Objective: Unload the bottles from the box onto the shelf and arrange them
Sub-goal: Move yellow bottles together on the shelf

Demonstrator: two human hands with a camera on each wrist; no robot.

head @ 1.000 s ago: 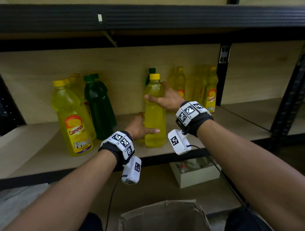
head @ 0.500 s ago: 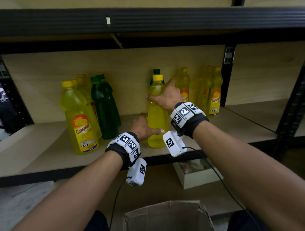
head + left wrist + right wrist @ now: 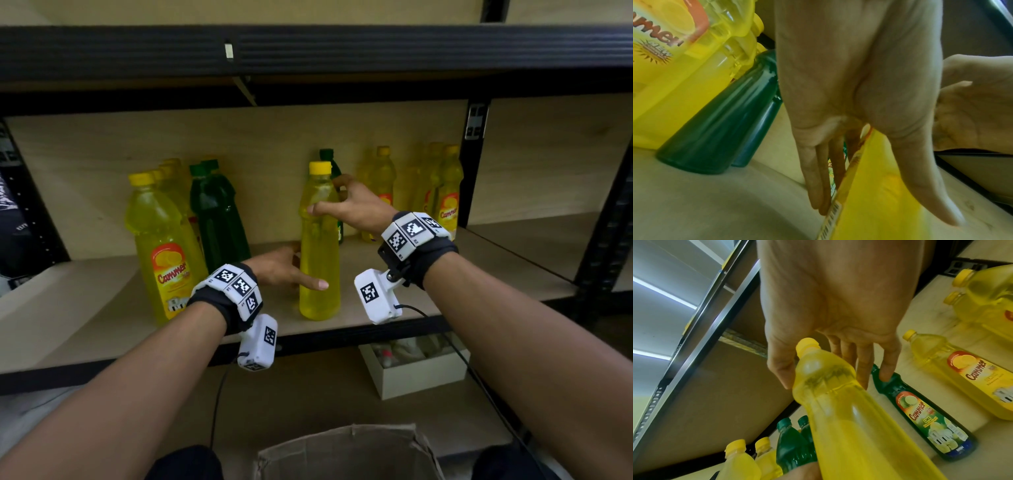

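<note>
Head view: plain yellow bottle [image 3: 319, 246] upright on the shelf [image 3: 85, 329], centre of frame, near the front edge. Left hand [image 3: 284, 272] at its lower body, thumb across the front, fingers round the far side. Right hand [image 3: 349, 205] now loosened: half a second ago it clasped the neck; now the thumb touches the shoulder and the fingers are spread off to the right. Judgement: bottle placed, release under way. Labelled yellow bottle [image 3: 164, 250] and green bottles [image 3: 215, 212] at left; further yellow bottles [image 3: 445, 198] at right. Cardboard box [image 3: 346, 452] at bottom centre, contents not visible

Left wrist view: left hand [image 3: 849, 97] with straight fingers [image 3: 813, 178] flat along the label side of the yellow bottle [image 3: 879, 186], thumb on the opposite side; a light steadying hold, not a clench. Green bottles [image 3: 715, 129] at left

Right wrist view: right hand [image 3: 834, 313] open over the yellow bottle [image 3: 838, 402]; fingers [image 3: 865, 369] relaxed behind the neck, one fingertip reaching the single green bottle [image 3: 920, 410] behind
</note>
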